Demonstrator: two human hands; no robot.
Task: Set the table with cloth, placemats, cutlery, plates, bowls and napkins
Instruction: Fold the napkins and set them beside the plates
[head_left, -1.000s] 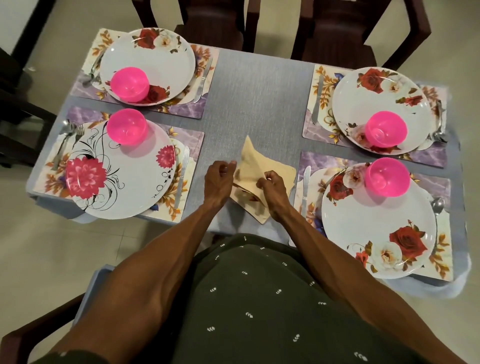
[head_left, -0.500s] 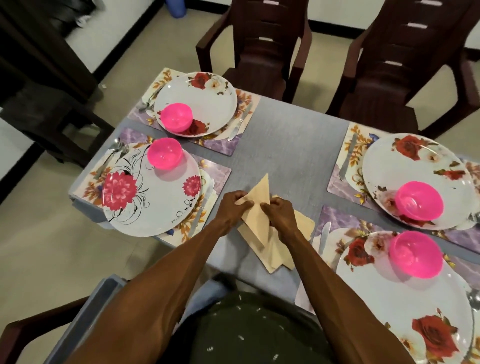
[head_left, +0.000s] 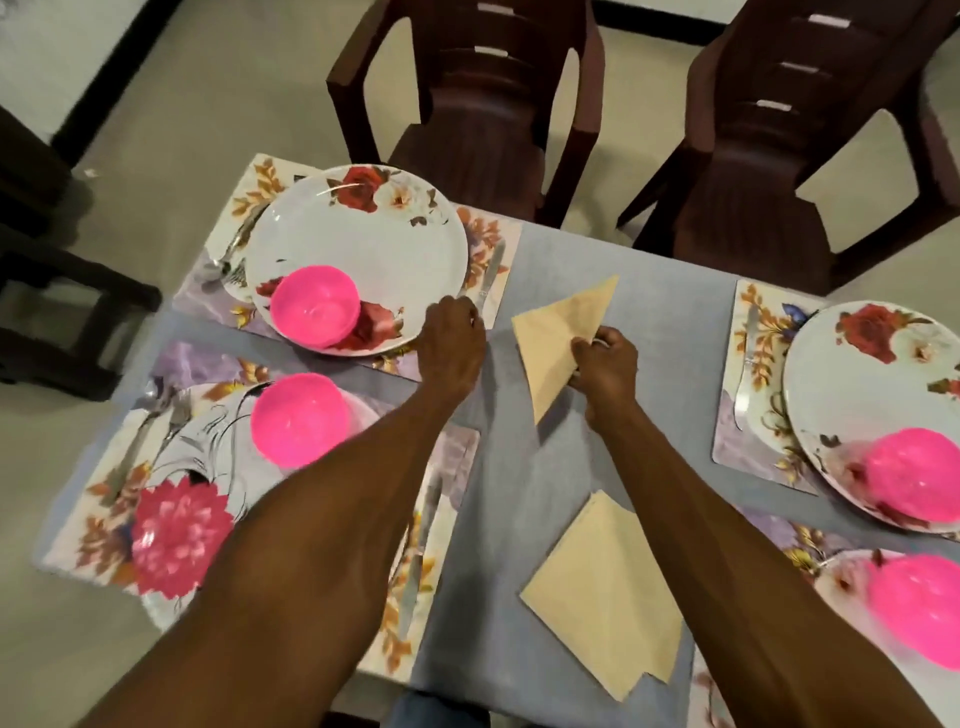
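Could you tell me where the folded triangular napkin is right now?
In the head view, the folded napkin is at the table's middle, pinched by the right hand, between the far-left placemat's knife and the far-right placemat.

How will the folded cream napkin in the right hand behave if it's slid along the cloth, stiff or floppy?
Probably floppy: the folded napkin is thin, and the right hand pinches it at one edge. It likely weighs little; a grip at one edge carries it. Slid on the woven grey cloth, it may drag and unfold rather than glide, like the loose stack nearby.
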